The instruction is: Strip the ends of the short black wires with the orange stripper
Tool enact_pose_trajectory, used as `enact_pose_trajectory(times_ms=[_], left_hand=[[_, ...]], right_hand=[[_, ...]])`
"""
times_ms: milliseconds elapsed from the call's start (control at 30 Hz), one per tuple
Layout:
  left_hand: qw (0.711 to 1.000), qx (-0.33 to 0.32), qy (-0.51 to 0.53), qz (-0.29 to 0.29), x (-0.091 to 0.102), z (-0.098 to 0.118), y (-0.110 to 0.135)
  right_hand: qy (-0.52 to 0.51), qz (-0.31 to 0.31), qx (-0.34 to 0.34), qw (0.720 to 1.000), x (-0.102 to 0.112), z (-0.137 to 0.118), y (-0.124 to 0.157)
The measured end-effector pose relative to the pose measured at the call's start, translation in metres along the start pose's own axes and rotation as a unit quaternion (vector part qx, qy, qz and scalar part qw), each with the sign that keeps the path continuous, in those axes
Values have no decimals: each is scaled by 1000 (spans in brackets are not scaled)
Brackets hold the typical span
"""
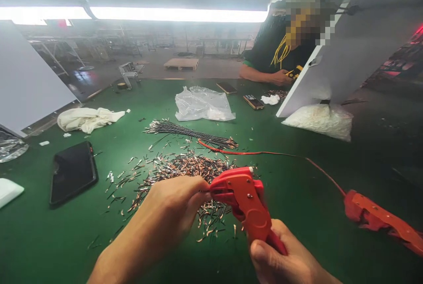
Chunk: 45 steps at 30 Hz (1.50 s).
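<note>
Curling round the red stripper [257, 218], the right hand [287, 258] grips; the left hand [175, 202] pinches, any object hidden.

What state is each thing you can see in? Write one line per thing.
Red hand tool: gripped in the right hand
Left hand: at the tool's nose; anything pinched is hidden
Second red tool: lying unheld
Wire bundle: lying flat
Clippings: loose, scattered
Large phone: screen dark
White cloth: crumpled
Translucent plastic: crumpled
White bag: filled, neck gathered
Lamp: lit
</note>
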<state>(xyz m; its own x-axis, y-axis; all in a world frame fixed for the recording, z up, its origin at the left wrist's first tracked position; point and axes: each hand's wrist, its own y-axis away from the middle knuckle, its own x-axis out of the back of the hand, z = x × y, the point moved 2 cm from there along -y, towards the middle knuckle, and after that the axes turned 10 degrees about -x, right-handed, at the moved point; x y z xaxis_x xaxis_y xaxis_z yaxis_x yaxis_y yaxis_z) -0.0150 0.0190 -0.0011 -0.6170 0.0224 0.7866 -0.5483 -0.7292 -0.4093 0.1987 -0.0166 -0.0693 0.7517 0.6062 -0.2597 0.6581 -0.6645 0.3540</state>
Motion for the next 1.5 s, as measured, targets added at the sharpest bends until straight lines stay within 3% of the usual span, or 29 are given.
enact_pose_trajectory(times_ms=[133, 300, 467, 633, 867, 933, 1033, 1167, 1333, 1500], left_hand=[[1000, -6, -2, 4, 1, 3, 0], [1000, -8, -26, 11, 2, 6, -1], [997, -27, -64, 44, 0, 6, -2], [992, -30, -108, 62, -1, 6, -4], [977, -53, -170, 113, 5, 6, -6], [971, -60, -188, 135, 6, 7, -6], [967, -83, -192, 147, 1, 12, -8], [963, -124, -183, 152, -20, 26, -11], [959, -160, -194, 129, -44, 41, -14], [958, -172, -204, 104, -54, 40, -11]], right_hand=[[-38, 6, -18, 999, -3, 6, 1], [-115, 86, -45, 989, -1, 12, 5], [-163, 1, -47, 985, 2, 18, 2], [-294, -58, -26, 954, 4, 20, 0], [-263, -74, -2, 962, 6, 14, 1], [-227, -51, 11, 973, 8, 10, 2], [-155, 44, 55, 985, 14, -1, 5], [-92, 168, 120, 974, 22, -21, 10], [-139, 200, 132, 961, 25, -28, 10], [-122, 203, 120, 964, 22, -28, 5]])
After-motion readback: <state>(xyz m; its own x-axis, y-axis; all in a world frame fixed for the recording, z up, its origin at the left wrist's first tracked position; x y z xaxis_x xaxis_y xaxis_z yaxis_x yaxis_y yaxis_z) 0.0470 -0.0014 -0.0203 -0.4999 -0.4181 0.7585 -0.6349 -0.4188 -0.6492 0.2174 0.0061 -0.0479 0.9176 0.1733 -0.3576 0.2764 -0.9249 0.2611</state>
